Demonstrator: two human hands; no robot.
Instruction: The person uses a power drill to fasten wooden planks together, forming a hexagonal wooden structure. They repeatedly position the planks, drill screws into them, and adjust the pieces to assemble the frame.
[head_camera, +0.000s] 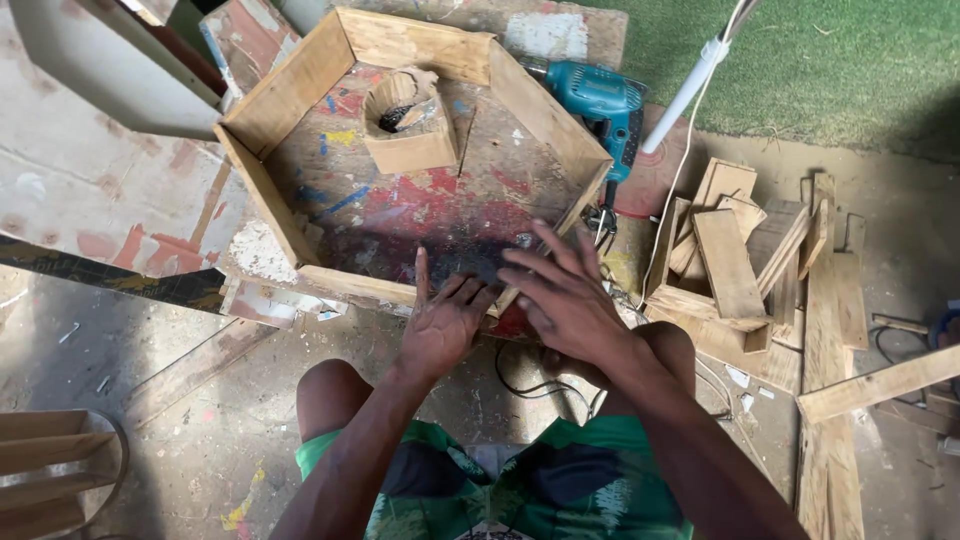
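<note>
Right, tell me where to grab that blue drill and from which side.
Take the blue drill by its handle, the part that drops toward the frame's right corner, probably coming in from the right, grass side. The body lies flat against the outside of the hexagonal wooden frame, which blocks the left; the white pipe crosses close by, so reach under it.

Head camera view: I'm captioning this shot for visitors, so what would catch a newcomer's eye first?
The big six-sided wooden frame on a paint-stained board, with a small wooden holder inside. Both open hands, left hand and right hand, hover at its near edge. A teal power drill lies to its right, beside stacked wood offcuts.
</note>
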